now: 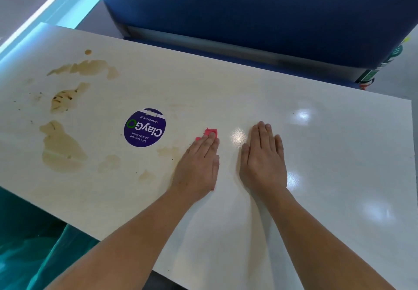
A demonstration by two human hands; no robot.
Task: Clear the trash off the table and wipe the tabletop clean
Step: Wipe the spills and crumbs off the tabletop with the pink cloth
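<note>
Your left hand (199,167) lies flat, fingers (209,141) straight, pressing the pink cloth (211,131) onto the table (328,154); your right hand (263,163) rests flat and empty at its 3 o'clock. Mostly hidden, the cloth seems to run 6-to-12 under the palm. Brown spills (63,147) spread toward 9 o'clock: ungripped, the cloth may slip or smear them.

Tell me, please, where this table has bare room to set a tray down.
Best is the right half of the table, between the right hand and the right edge. Left is crowded: the left hand presses a cloth near the sticker, and stains spread beyond it.
</note>
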